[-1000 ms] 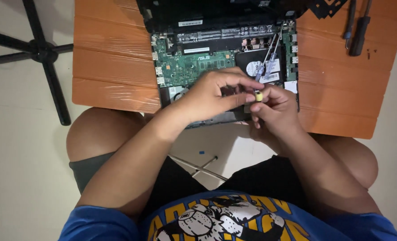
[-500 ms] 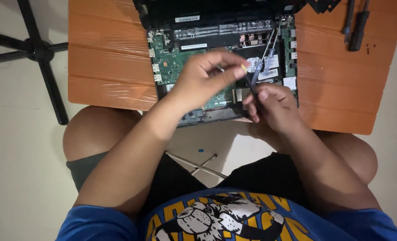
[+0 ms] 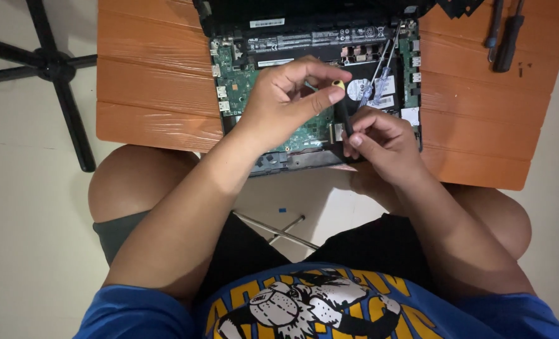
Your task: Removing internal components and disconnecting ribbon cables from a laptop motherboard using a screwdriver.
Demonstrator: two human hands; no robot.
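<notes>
Head view, looking down. An opened laptop (image 3: 311,81) is lying on the orange wooden worktop (image 3: 154,94), its green circuit board (image 3: 245,81) exposed. A black-handled screwdriver (image 3: 342,113) with a yellow cap is standing nearly upright over the laptop's near edge. The left hand (image 3: 285,103) is pinching the yellow cap between thumb and fingertips, grip closed on the tool's top. The right hand (image 3: 383,141) is closing its grip around the lower handle, just below the left hand. A second, clear-handled screwdriver (image 3: 376,78) is lying across the laptop's right part. Two dark tools (image 3: 505,34) are resting at the worktop's far right corner, well apart from both hands.
</notes>
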